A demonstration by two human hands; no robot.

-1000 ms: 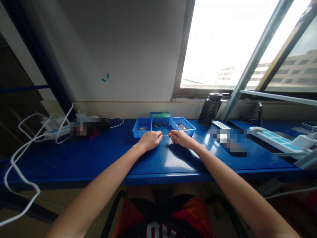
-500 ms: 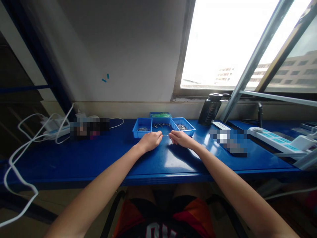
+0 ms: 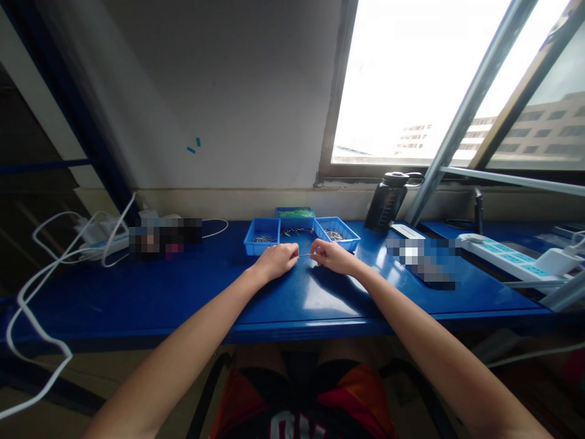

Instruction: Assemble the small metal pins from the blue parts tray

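Note:
My left hand (image 3: pixel 277 260) is closed in a pinch just in front of the left blue bin (image 3: pixel 262 248). Facing it, my right hand (image 3: pixel 334 256) is also pinched, near the right blue bin (image 3: pixel 351 242). A thin, small metallic piece (image 3: pixel 304 255) spans the short gap between the fingertips; its kind is too small to tell. Small metal parts (image 3: pixel 262 239) lie in the left bin, and more metal pieces (image 3: pixel 335 235) lie in the right one. Behind, several dark slim parts (image 3: pixel 296 231) sit between the bins, and green strips (image 3: pixel 296 213) fill the rear bin (image 3: pixel 278 211).
A black bottle (image 3: pixel 386 201) stands right of the bins by the window. White power strips (image 3: pixel 509 257) lie at the far right. White cables (image 3: pixel 34 305) loop over the left end of the blue table (image 3: pixel 183 311). A metal post (image 3: pixel 427 186) rises at the right.
The fingers of my right hand have shifted slightly and look more raised and bent. The thin piece shows more of its length between the hands. My left hand stays nearly in place.

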